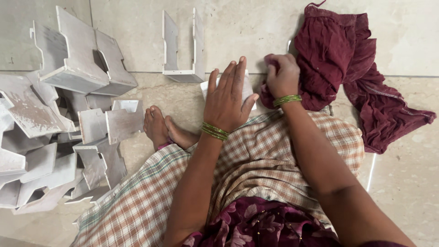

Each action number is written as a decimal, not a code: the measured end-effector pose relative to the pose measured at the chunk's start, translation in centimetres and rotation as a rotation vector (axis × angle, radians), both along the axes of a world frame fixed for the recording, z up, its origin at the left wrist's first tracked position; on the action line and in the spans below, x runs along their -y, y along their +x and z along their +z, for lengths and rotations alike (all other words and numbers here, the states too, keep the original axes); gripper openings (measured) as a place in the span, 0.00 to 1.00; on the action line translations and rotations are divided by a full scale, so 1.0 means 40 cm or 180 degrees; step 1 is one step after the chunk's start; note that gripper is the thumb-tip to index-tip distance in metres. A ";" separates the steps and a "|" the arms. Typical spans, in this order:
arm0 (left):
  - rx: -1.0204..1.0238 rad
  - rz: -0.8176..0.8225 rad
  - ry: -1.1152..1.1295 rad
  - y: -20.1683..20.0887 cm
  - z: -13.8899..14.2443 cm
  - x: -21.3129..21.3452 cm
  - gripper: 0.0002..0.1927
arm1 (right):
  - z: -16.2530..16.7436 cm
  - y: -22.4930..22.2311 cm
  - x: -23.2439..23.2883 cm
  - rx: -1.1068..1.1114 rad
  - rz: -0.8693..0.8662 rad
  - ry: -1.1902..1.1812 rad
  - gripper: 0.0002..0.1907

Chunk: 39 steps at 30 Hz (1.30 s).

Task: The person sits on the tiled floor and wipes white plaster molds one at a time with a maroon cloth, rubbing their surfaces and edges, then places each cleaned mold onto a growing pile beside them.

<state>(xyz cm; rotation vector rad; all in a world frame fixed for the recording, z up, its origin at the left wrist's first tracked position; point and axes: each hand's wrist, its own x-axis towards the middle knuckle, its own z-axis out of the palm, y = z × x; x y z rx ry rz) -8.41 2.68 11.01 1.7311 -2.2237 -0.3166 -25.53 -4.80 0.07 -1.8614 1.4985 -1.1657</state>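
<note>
My left hand (227, 97) lies flat, fingers together, on a small white piece (249, 88) that rests on my lap, mostly hidden beneath the hand. Just to its right, my right hand (282, 74) is closed on a bunch of dark maroon cloth (340, 59), which spreads out to the right over the floor. Both wrists carry green bangles. A checked cloth (274, 155) covers my lap, and my bare feet (161, 128) stick out to its left.
A heap of several white U-shaped and notched pieces (59, 114) lies at the left on the marble tile floor (402, 183). One U-shaped white piece (184, 45) stands alone at the top centre.
</note>
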 end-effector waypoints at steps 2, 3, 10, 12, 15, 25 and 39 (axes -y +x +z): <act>-0.0102 -0.0052 -0.0128 0.016 0.001 -0.005 0.44 | -0.023 -0.003 -0.002 0.0357 0.0054 0.0180 0.07; -0.0158 -0.0075 -0.0193 0.020 -0.001 -0.007 0.43 | -0.035 0.007 -0.012 0.0579 0.0251 0.0330 0.08; -0.0243 0.0033 -0.0166 0.035 -0.007 -0.016 0.43 | -0.068 0.035 -0.010 -0.0695 0.0416 0.0669 0.06; -0.0263 0.0001 -0.0243 0.047 -0.007 -0.016 0.43 | -0.058 0.028 -0.006 -0.0282 0.0170 0.0671 0.07; -0.0364 0.0028 -0.0282 0.071 -0.006 -0.025 0.42 | -0.047 0.031 -0.021 0.0262 0.0362 0.0505 0.07; -0.0389 0.0017 -0.0199 0.055 0.005 -0.016 0.43 | -0.058 0.033 -0.009 -0.0414 0.0254 0.0551 0.06; -0.0453 0.0113 -0.0308 0.065 -0.005 -0.026 0.42 | -0.040 0.019 -0.004 -0.0329 0.0336 0.0719 0.08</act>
